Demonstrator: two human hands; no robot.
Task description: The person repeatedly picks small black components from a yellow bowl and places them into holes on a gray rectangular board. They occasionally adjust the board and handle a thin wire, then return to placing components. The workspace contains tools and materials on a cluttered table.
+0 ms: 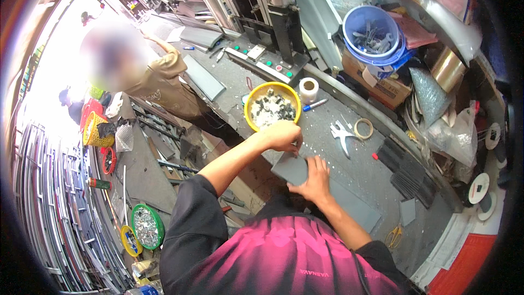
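A flat grey panel (290, 169) is held at the near edge of the workbench (376, 177). My right hand (315, 179) grips its right side, with the thumb on the near edge and fingers along the far side. My left hand (283, 135) is closed, fingertips pinched down at the panel's far corner. Whatever is between those fingertips is too small to make out. Just beyond my left hand stands a yellow bowl (272, 107) with small white and black pieces in it. Tiny white bits lie scattered on the bench beside the panel.
Pliers (343, 137), a tape roll (363, 129), a blue marker (315, 105) and a white roll (309, 90) lie beyond the panel. Yellow scissors (393, 237) are at right. A machine with buttons (267, 65) stands at the back. Another person (164, 84) works at left.
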